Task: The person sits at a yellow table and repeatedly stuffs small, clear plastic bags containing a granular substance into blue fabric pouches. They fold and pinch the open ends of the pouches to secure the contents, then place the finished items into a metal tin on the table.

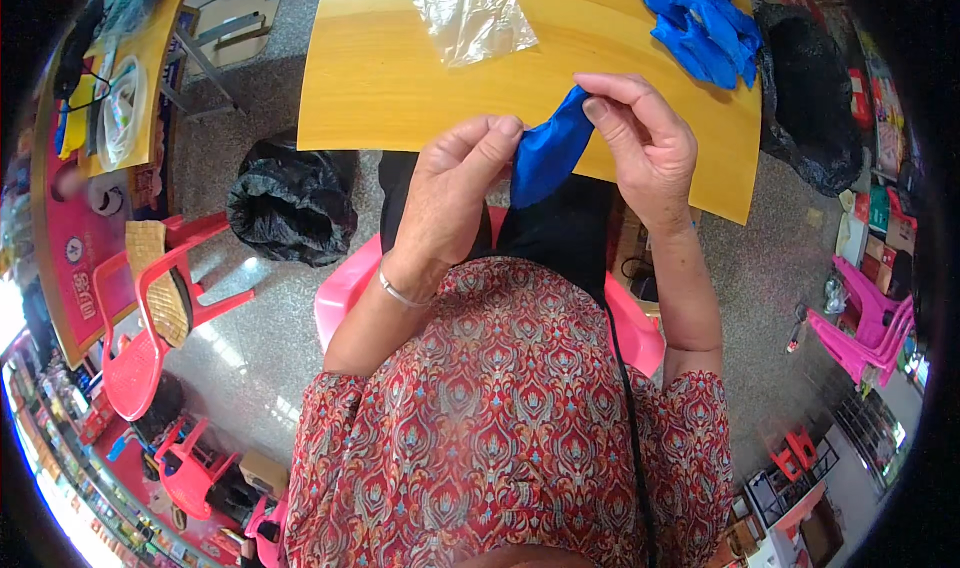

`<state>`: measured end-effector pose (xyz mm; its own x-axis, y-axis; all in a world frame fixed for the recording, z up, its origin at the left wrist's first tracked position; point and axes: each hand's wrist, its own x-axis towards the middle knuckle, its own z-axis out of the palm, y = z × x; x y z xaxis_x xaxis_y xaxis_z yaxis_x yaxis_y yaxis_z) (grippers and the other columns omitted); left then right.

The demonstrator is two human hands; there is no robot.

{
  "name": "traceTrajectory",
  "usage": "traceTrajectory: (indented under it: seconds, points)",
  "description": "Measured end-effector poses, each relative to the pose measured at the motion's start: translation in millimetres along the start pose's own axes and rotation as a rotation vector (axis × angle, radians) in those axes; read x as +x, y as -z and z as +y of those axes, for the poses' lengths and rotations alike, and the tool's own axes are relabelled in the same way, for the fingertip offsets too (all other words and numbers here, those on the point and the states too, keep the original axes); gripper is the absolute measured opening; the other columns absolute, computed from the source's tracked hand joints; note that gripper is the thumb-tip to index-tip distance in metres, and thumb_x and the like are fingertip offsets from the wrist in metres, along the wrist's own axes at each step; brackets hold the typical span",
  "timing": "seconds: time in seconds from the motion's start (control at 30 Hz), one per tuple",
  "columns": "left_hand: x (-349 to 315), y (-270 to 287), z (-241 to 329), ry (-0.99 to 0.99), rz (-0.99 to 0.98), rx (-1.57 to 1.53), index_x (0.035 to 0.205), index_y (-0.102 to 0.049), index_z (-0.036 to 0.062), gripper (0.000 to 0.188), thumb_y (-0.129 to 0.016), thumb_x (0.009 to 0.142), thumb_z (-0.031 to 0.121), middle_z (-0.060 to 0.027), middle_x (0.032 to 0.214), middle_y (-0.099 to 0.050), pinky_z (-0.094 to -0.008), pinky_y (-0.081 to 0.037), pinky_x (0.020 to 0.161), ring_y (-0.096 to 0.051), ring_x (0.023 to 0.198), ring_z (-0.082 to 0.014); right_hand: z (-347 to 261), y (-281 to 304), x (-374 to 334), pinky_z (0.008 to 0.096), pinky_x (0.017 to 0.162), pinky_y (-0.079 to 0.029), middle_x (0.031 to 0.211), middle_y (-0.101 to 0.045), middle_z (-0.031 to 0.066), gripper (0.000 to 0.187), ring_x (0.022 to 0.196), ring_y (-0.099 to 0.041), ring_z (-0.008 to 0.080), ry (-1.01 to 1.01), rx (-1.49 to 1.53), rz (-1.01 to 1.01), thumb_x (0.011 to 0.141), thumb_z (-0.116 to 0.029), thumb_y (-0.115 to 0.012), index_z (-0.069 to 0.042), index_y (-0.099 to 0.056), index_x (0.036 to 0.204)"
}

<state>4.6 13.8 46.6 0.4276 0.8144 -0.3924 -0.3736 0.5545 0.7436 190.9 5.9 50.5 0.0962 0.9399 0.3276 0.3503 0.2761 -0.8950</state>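
Observation:
A small, glossy blue piece of thin, soft material (548,158) is stretched between my two hands just over the table's front edge. It hangs in a folded, pouch-like shape; its exact kind does not show. My left hand (465,163) pinches its left corner between thumb and fingers. At the upper right corner, my right hand (645,143) holds it in a thumb-and-finger pinch. A loose pile of similar blue pieces (700,26) lies at the table's far right. Left of that, a crumpled clear plastic bag (472,13) rests flat on the wood.
The yellow wooden table (390,88) spans the front. Black bag-lined bins stand on the floor, one left (292,203) and one right (815,98) of it. A red chair (135,368) is at the left, and stacked pink stools (868,318) stand at the right.

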Motion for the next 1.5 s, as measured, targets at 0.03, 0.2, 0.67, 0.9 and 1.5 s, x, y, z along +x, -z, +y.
traceTrajectory:
  seconds: [0.03,0.2,0.67,0.9,1.5]
  points:
    - [2.2,1.7,-1.0,-0.004,-0.01,0.028,0.101,-0.062,0.0001,0.021,-0.058,0.093,0.019,-0.006,0.094,-0.065,-0.0262,-0.049,0.08,-0.061,0.086,-0.0119,0.8,-0.3,0.0,0.0238,0.076,-0.048,0.089,-0.066,0.0065,0.015,0.082,-0.062,0.0133,-0.005,0.006,-0.01,0.085,-0.001,-0.062,-0.002,-0.067,0.099]
    - [8.4,5.2,-6.1,-0.045,-0.11,0.142,0.106,-0.059,-0.0001,0.02,-0.061,0.09,0.01,-0.0056,0.096,-0.064,-0.0264,-0.048,0.081,-0.06,0.088,-0.0116,6.9,-0.2,3.5,0.0236,0.074,-0.048,0.088,-0.065,0.0057,0.014,0.08,-0.062,0.0129,-0.02,0.053,-0.077,0.085,-0.001,-0.062,-0.002,-0.067,0.099]
    - [22.5,-2.4,-22.4,-0.258,0.145,0.03,0.118,-0.055,0.0003,0.03,-0.053,0.088,-0.003,-0.0058,0.093,-0.061,-0.0241,-0.05,0.064,-0.058,0.072,-0.0105,20.3,-3.1,3.6,0.0283,0.083,-0.05,0.112,-0.061,0.008,0.036,0.106,-0.057,0.015,-0.425,0.61,-0.012,0.087,-0.012,-0.066,0.001,-0.055,0.119]
    - [29.1,-2.5,-34.7,-0.265,0.245,-0.073,0.102,-0.062,0.0009,0.013,-0.058,0.09,0.006,-0.0042,0.092,-0.063,-0.0214,-0.048,0.061,-0.056,0.072,-0.0076,23.8,-12.9,-32.0,0.0268,0.085,-0.048,0.11,-0.06,0.0089,0.048,0.1,-0.057,0.0128,-0.289,0.454,-0.077,0.082,-0.003,-0.069,0.001,-0.051,0.126]
    - [29.9,3.3,-20.9,-0.199,0.101,0.007,0.098,-0.06,-0.0004,0.013,-0.061,0.088,0.006,-0.0049,0.091,-0.064,-0.0278,-0.05,0.074,-0.06,0.079,-0.0118,23.4,-20.8,0.0,0.0246,0.075,-0.05,0.087,-0.066,0.0036,0.027,0.082,-0.061,0.0096,-0.133,0.296,0.107,0.087,-0.016,-0.067,0.001,-0.062,0.108]
